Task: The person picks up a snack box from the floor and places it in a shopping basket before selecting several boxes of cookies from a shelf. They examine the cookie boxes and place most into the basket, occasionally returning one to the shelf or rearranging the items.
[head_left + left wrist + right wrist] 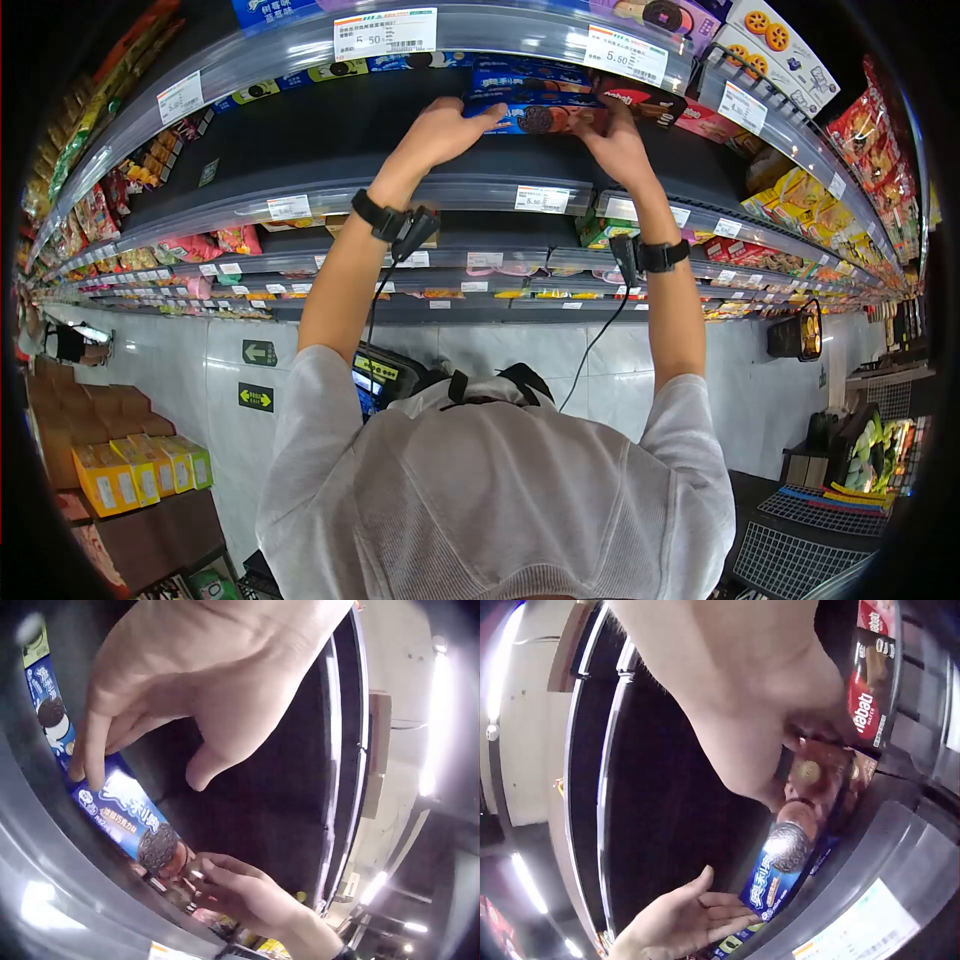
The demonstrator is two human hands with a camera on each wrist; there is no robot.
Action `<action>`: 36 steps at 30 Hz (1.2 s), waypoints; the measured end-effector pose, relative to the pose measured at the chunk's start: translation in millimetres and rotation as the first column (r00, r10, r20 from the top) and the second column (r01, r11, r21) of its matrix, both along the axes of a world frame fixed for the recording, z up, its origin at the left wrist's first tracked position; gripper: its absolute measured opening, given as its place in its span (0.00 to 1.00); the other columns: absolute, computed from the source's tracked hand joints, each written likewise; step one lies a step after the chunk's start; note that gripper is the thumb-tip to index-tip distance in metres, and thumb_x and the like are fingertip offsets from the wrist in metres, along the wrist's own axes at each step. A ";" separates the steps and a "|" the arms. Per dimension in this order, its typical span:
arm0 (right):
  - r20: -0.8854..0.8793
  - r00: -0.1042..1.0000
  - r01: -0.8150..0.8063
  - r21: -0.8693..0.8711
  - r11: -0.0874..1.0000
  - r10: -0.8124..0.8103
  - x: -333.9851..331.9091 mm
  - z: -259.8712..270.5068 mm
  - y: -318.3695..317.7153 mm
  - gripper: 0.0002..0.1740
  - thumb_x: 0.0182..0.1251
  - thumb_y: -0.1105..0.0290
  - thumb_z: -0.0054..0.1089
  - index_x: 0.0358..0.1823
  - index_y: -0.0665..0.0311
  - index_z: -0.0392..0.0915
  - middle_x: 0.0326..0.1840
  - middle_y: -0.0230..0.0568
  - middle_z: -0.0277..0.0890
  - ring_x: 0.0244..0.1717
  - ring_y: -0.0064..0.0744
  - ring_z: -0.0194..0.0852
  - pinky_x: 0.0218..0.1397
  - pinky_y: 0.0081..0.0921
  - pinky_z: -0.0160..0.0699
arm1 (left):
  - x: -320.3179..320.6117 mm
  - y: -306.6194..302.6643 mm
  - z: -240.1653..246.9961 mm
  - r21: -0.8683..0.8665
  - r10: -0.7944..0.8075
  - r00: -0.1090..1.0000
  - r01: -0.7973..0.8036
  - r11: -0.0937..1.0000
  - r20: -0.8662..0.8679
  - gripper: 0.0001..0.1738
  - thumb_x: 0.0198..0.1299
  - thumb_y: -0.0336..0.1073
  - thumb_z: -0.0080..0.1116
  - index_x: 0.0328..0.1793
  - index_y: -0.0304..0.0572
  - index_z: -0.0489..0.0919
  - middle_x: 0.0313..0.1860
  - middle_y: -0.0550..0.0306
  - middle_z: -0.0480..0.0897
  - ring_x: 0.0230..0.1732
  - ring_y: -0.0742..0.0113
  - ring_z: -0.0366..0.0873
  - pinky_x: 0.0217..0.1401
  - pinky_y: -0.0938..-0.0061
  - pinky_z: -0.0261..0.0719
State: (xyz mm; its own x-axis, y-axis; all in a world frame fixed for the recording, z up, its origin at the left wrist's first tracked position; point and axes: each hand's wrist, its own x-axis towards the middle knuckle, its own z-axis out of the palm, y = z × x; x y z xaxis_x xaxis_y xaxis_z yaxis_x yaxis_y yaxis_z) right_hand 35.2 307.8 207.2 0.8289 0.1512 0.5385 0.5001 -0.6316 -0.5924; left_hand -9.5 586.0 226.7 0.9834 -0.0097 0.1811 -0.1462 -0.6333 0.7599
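One blue biscuit box [536,120] is at the upper middle of the head view, where the left hand [442,133] touches its left end with straight fingers and the right hand [617,152] pinches its right end.

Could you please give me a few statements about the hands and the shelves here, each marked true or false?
1. Both the left hand and the right hand touch the same blue cookie box. True.
2. The box's cookie picture lies nearer the left hand. False: it is nearer the right hand.
3. Each wrist bears a black strap. True.
4. The person's shirt is bright red. False: the shirt is light grey.
5. The Nabati wafer box is beside the left hand. False: the Nabati wafer box is by the right hand.
6. A price tag on the upper shelf edge reads 5.50. True.
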 end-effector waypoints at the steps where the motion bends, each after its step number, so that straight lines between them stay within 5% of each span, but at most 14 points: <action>1: -0.011 0.999 -0.046 -0.127 0.991 0.045 -2.1 3.6 4.3 0.37 0.65 0.58 0.71 0.67 0.76 0.67 0.45 0.53 0.85 0.55 0.46 0.84 0.59 0.38 0.79 | 6.4 -0.6 0.2 0.092 0.038 0.996 -0.031 0.995 -0.075 0.48 0.61 0.69 0.62 0.52 0.17 0.83 0.48 0.28 0.86 0.55 0.43 0.86 0.58 0.62 0.81; 2: -0.294 0.944 -0.163 -0.009 0.987 0.153 -5.6 11.7 3.7 0.39 0.66 0.55 0.69 0.69 0.73 0.66 0.46 0.52 0.86 0.53 0.48 0.85 0.58 0.39 0.80 | 24.1 1.6 -14.0 0.079 0.065 0.995 -0.060 0.995 -0.069 0.46 0.59 0.71 0.62 0.52 0.24 0.85 0.49 0.30 0.87 0.57 0.41 0.85 0.59 0.62 0.80; 3: -0.291 0.942 -0.175 -0.004 0.985 0.166 2.2 11.9 3.2 0.39 0.66 0.55 0.69 0.69 0.73 0.66 0.46 0.52 0.86 0.53 0.48 0.85 0.58 0.39 0.80 | 33.5 3.1 -13.4 0.084 0.078 0.995 -0.073 0.994 -0.066 0.46 0.59 0.71 0.62 0.52 0.24 0.85 0.49 0.30 0.87 0.57 0.41 0.85 0.59 0.62 0.80; 5: -0.312 0.948 -0.154 -0.277 0.948 0.063 16.4 3.1 -4.8 0.39 0.67 0.51 0.67 0.70 0.70 0.67 0.47 0.52 0.86 0.52 0.49 0.86 0.58 0.38 0.80 | 44.8 3.9 -19.9 0.089 -0.006 0.990 0.018 0.996 -0.139 0.39 0.62 0.67 0.62 0.56 0.35 0.86 0.53 0.36 0.87 0.59 0.42 0.84 0.62 0.61 0.79; 9: -0.367 0.919 -0.243 -0.249 0.937 0.141 41.1 5.9 -10.9 0.39 0.66 0.48 0.68 0.70 0.66 0.69 0.53 0.53 0.85 0.56 0.51 0.85 0.60 0.39 0.80 | 55.2 -6.6 -15.6 0.141 0.030 0.989 -0.009 0.990 -0.144 0.36 0.65 0.64 0.63 0.56 0.33 0.86 0.46 0.40 0.88 0.52 0.50 0.85 0.58 0.64 0.78; 10: -0.335 0.937 -0.213 -0.315 0.925 0.102 46.9 4.2 -12.6 0.40 0.65 0.47 0.69 0.70 0.64 0.70 0.62 0.54 0.80 0.63 0.51 0.81 0.65 0.39 0.78 | 56.7 -8.7 -16.7 0.128 0.021 0.992 -0.005 0.992 -0.123 0.35 0.65 0.63 0.63 0.57 0.34 0.86 0.49 0.40 0.88 0.55 0.49 0.85 0.60 0.64 0.77; 13: -0.354 0.921 -0.281 -0.325 0.903 0.160 60.2 -3.6 -18.3 0.41 0.65 0.45 0.69 0.72 0.63 0.69 0.69 0.54 0.75 0.70 0.51 0.75 0.71 0.40 0.74 | 70.2 -14.6 -28.7 0.142 0.042 0.997 -0.033 0.989 -0.059 0.30 0.66 0.59 0.63 0.59 0.40 0.86 0.56 0.40 0.87 0.61 0.45 0.82 0.64 0.61 0.76; 23: -0.232 0.963 -0.218 -0.379 0.899 0.136 54.1 -14.3 -25.1 0.42 0.68 0.47 0.68 0.74 0.66 0.67 0.71 0.58 0.74 0.73 0.51 0.72 0.74 0.38 0.71 | 69.0 -24.5 -41.5 0.115 0.112 0.992 -0.119 0.986 0.058 0.27 0.69 0.55 0.61 0.64 0.45 0.83 0.59 0.40 0.85 0.64 0.40 0.80 0.66 0.56 0.77; 25: -0.309 0.866 -0.373 0.121 0.920 0.392 32.4 -5.8 -22.1 0.39 0.70 0.53 0.69 0.74 0.69 0.67 0.70 0.57 0.74 0.72 0.47 0.74 0.72 0.34 0.74 | 39.8 -35.1 -37.6 0.075 0.151 0.975 -0.165 0.984 0.164 0.26 0.69 0.53 0.60 0.64 0.44 0.82 0.57 0.38 0.85 0.60 0.38 0.81 0.63 0.56 0.79; 27: -0.134 0.822 -0.507 0.271 0.818 0.554 -4.0 -2.9 -17.2 0.31 0.73 0.64 0.68 0.71 0.70 0.70 0.68 0.49 0.76 0.67 0.41 0.78 0.69 0.35 0.77 | -8.9 -60.3 -18.5 -0.031 0.104 0.950 -0.099 0.995 0.295 0.25 0.68 0.51 0.62 0.63 0.42 0.82 0.51 0.39 0.87 0.51 0.40 0.86 0.56 0.58 0.84; 28: -0.094 0.764 -0.553 0.417 0.722 0.639 -23.0 -5.9 -12.9 0.27 0.74 0.70 0.66 0.70 0.70 0.72 0.68 0.48 0.77 0.67 0.38 0.78 0.68 0.33 0.77 | -36.4 -75.1 -16.5 -0.198 0.057 0.951 0.005 0.980 0.304 0.26 0.69 0.46 0.65 0.65 0.36 0.80 0.45 0.51 0.89 0.46 0.66 0.88 0.50 0.71 0.84; 29: -0.120 0.722 -0.575 0.446 0.687 0.682 -52.4 1.8 -11.8 0.25 0.74 0.75 0.64 0.69 0.70 0.72 0.67 0.46 0.78 0.66 0.35 0.78 0.68 0.29 0.76 | -74.2 -90.5 -10.0 -0.406 0.023 0.967 0.084 0.910 0.252 0.24 0.69 0.43 0.66 0.64 0.33 0.80 0.47 0.51 0.88 0.47 0.66 0.88 0.50 0.71 0.85; 30: -0.120 0.684 -0.601 0.466 0.649 0.720 -74.1 -3.5 -9.9 0.23 0.74 0.76 0.64 0.68 0.70 0.73 0.64 0.44 0.80 0.62 0.32 0.81 0.65 0.28 0.77 | -95.1 -95.3 -23.2 -0.351 -0.076 0.912 0.231 0.908 0.404 0.25 0.70 0.44 0.66 0.63 0.32 0.80 0.49 0.50 0.88 0.47 0.68 0.88 0.49 0.71 0.86; 36: -0.257 0.572 -0.619 0.487 0.616 0.779 -148.5 -61.5 0.2 0.06 0.74 0.79 0.62 0.49 0.71 0.80 0.41 0.41 0.85 0.42 0.24 0.83 0.49 0.20 0.79 | -259.3 -83.3 -45.7 -0.346 -0.020 0.992 0.061 0.936 0.121 0.27 0.70 0.45 0.64 0.69 0.37 0.78 0.53 0.44 0.88 0.53 0.54 0.88 0.54 0.64 0.86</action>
State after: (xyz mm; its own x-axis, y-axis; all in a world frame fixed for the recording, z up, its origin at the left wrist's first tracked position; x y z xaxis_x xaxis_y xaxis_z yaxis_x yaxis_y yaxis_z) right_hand -113.3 308.1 145.7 0.6702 0.6745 0.3097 0.3588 0.0709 -0.9307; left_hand -268.8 502.7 181.0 0.9563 0.0343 0.2905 -0.2644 -0.3232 0.9086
